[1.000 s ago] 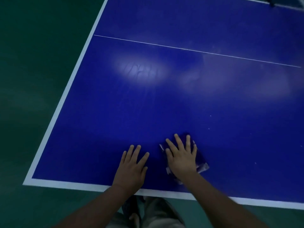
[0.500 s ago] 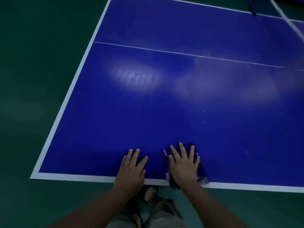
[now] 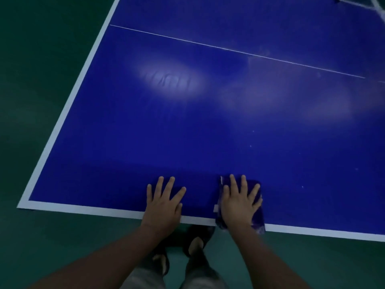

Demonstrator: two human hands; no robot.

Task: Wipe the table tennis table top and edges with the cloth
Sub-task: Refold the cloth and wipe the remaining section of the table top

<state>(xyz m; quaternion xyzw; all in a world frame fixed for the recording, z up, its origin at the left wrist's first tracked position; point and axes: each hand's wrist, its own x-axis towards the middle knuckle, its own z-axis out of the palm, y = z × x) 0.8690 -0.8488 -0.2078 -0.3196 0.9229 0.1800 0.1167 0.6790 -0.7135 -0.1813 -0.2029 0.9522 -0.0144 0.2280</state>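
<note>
I judge we're mid-job: my right hand (image 3: 239, 202) presses flat, fingers spread, on the cloth (image 3: 257, 217) at the table (image 3: 208, 122) near edge, left hand (image 3: 163, 202) flat and empty beside it, specks farther in unwiped.

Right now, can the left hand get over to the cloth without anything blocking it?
Probably yes. The left hand lies flat on the table beside the cloth, bare surface between them, though the right hand covers most of it.
</note>
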